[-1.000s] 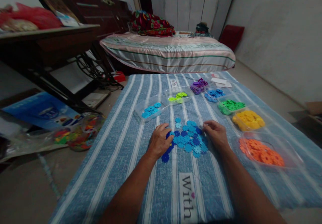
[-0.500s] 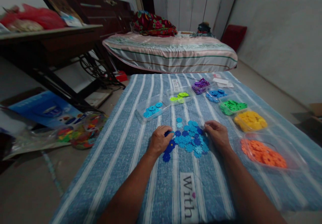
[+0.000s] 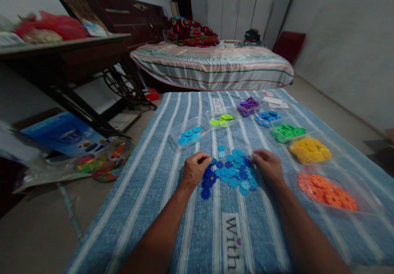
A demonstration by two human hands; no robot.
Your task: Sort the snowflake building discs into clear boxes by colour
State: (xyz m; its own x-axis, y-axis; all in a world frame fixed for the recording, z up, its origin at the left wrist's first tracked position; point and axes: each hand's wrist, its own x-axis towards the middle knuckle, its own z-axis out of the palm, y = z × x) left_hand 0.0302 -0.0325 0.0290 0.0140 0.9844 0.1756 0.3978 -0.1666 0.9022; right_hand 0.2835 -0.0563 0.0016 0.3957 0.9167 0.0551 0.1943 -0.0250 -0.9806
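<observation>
A loose pile of light and dark blue flower-shaped plastic discs (image 3: 233,171) lies on the striped cloth between my hands. My left hand (image 3: 196,169) is at the pile's left edge, thumb and forefinger pinched at a blue disc (image 3: 213,161). Below those fingertips, dark blue discs (image 3: 209,179) form a small cluster. At the right edge of the pile is my right hand (image 3: 268,167), its fingers closed together; whatever they hold is too small to make out. Beyond the pile, a clear plastic tray (image 3: 175,136) contains light blue discs (image 3: 189,135).
Clear containers hold lime discs (image 3: 222,120), purple discs (image 3: 248,106), blue discs (image 3: 266,118), green discs (image 3: 288,132), yellow discs (image 3: 310,150) and orange discs (image 3: 326,191). White cards (image 3: 273,100) lie at the far right. A bed (image 3: 212,66) stands beyond the table.
My left thumb and forefinger have come up slightly off the dark blue discs, with a blue disc at their tips. My right hand stays by the pile. The view has shifted slightly.
</observation>
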